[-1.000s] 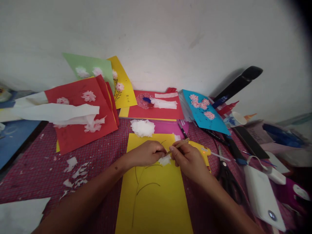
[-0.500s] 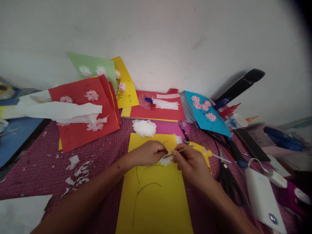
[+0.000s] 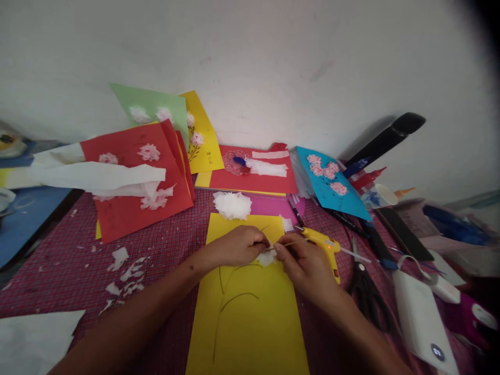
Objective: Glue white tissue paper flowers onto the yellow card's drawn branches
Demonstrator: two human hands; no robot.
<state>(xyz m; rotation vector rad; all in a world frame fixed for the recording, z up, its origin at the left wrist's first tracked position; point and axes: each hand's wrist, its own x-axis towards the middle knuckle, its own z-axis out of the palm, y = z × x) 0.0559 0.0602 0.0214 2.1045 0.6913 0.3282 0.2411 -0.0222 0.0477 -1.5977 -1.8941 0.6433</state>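
Note:
A yellow sheet of paper [image 3: 250, 333] with curved dark stem lines lies before me. Over its upper part, my right hand [image 3: 308, 265] pinches a thin wooden stick [image 3: 289, 243] whose tip points left. My left hand [image 3: 242, 246] is closed at that tip, its fingers curled; whatever they pinch is hidden. Just beneath both hands, a small white tissue paper flower [image 3: 267, 258] rests on the sheet. A pile of white tissue pieces [image 3: 233, 205] sits at the sheet's far edge. Right of it lies a small loose tissue piece [image 3: 287, 223].
A yellow glue gun [image 3: 322, 240] and black-handled scissors [image 3: 369, 297] lie to the right, near a white power bank [image 3: 424, 315]. Red sheets with tissue flowers [image 3: 133, 219] and paper scraps [image 3: 130, 273] are at left. A blue flower card [image 3: 332, 182] leans behind.
My right hand has shifted very slightly left with the stick, closer to my left fingers. The view has moved a little; my left hand stays almost in place.

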